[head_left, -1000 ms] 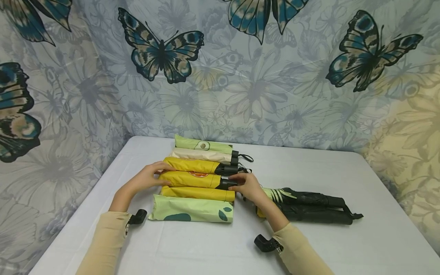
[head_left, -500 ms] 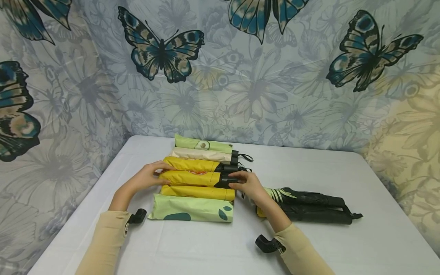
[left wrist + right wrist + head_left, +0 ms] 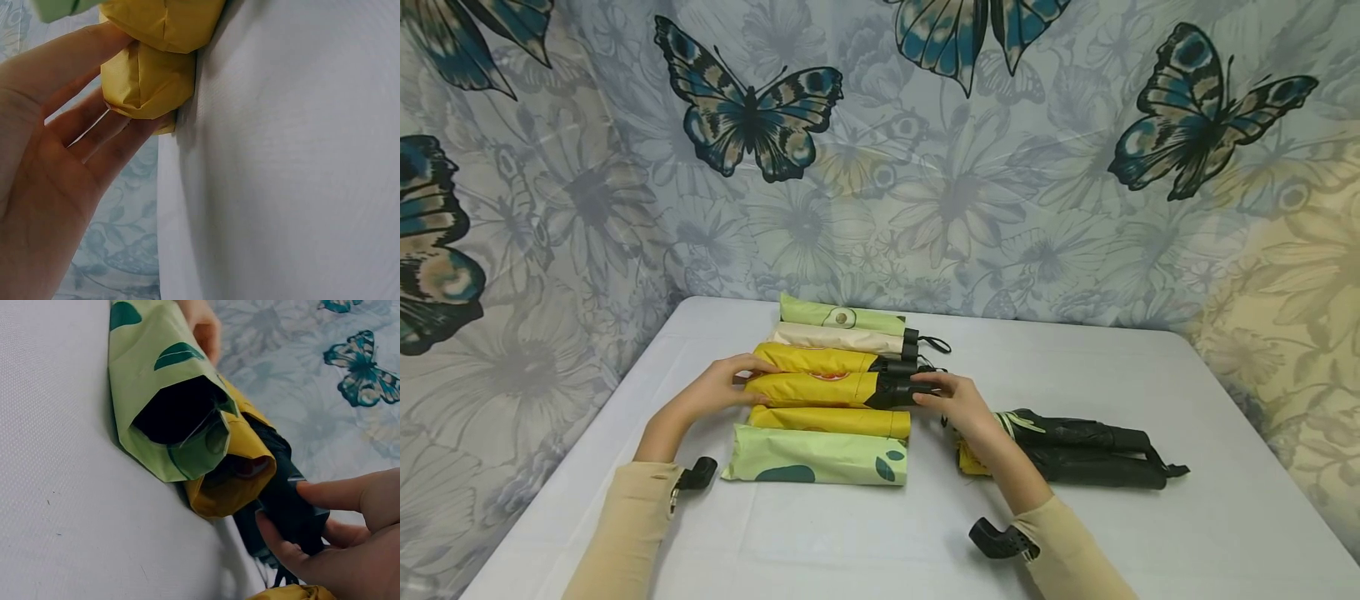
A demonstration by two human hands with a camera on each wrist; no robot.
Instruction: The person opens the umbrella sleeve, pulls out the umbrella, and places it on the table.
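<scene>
A yellow umbrella sleeve (image 3: 812,390) with a folded umbrella's black handle end (image 3: 891,392) sticking out lies in a row of sleeves. My left hand (image 3: 715,390) holds its left end, thumb on the near side and fingers on the far side. My right hand (image 3: 958,404) pinches the black end between thumb and fingers, as the right wrist view shows. Behind lies another yellow sleeved umbrella (image 3: 816,358). In front are a yellow sleeve (image 3: 831,422) and a light green sleeve (image 3: 820,456), both with open mouths facing right.
At the back of the row lie a cream sleeved umbrella (image 3: 842,337) with a wrist strap and a green avocado-print sleeve (image 3: 842,317). Black folded umbrellas (image 3: 1090,454) with green and yellow parts lie right, partly behind my right forearm. A white cloth covers the table (image 3: 820,542).
My right hand has moved slightly right with the black umbrella end, and more of the black shows beyond the yellow sleeve. My left hand has stayed at the sleeve's left end.
</scene>
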